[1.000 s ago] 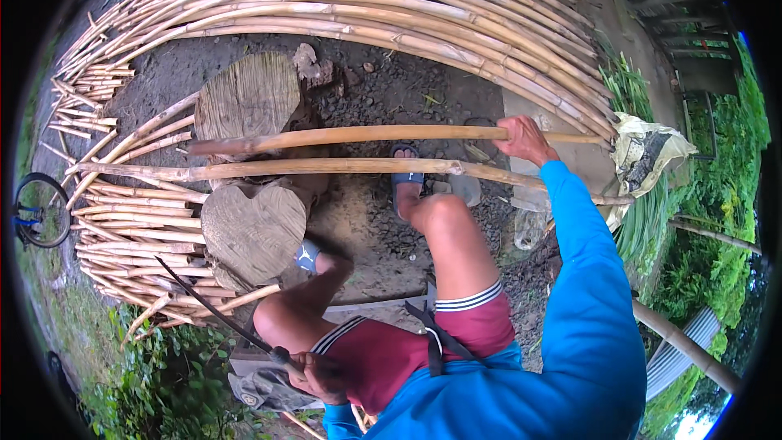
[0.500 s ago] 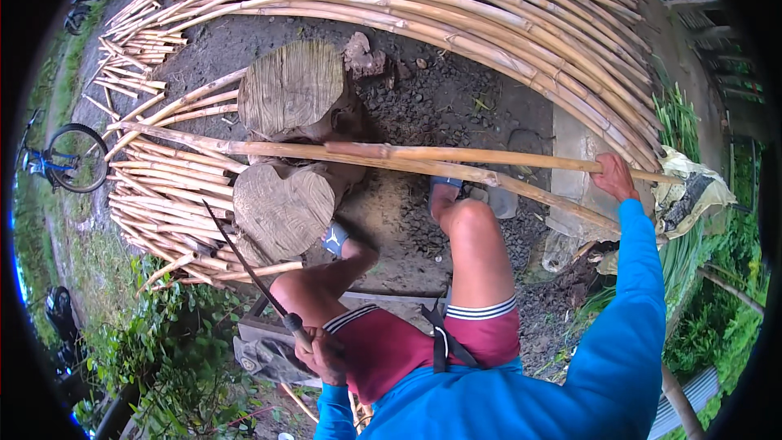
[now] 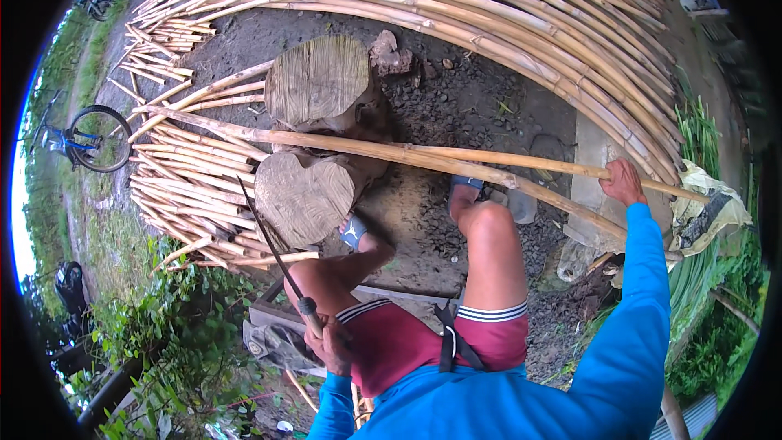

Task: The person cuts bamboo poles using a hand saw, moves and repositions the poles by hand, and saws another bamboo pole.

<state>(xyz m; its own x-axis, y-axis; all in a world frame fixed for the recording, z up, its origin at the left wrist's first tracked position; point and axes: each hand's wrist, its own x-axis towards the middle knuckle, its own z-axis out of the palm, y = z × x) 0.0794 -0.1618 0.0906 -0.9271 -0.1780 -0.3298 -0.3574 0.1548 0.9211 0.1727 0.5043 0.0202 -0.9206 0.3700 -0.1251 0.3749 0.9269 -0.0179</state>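
My left hand (image 3: 330, 348) is closed round the handle of a machete (image 3: 273, 243), whose long dark blade points up and left beside the near stump. My right hand (image 3: 623, 182) grips a thin bamboo pole (image 3: 521, 158) towards its right end. The left end of this pole disappears behind a thicker bamboo pole (image 3: 342, 145). That thicker pole slants across between two wooden stumps, the far one (image 3: 318, 80) and the heart-shaped near one (image 3: 305, 200). Its right end reaches close to my right forearm.
Long bamboo poles (image 3: 489, 28) lie in a wide curve on the far side. Shorter cut pieces (image 3: 191, 183) are heaped left of the stumps. A bicycle (image 3: 94, 140) lies at the far left, leafy plants (image 3: 179, 334) grow nearer, and a pale sack (image 3: 709, 208) sits at the right.
The whole view has shifted slightly. The held pole's left end, which showed over the thicker pole, is now behind it. My left hand still holds the machete, nearly unmoved.
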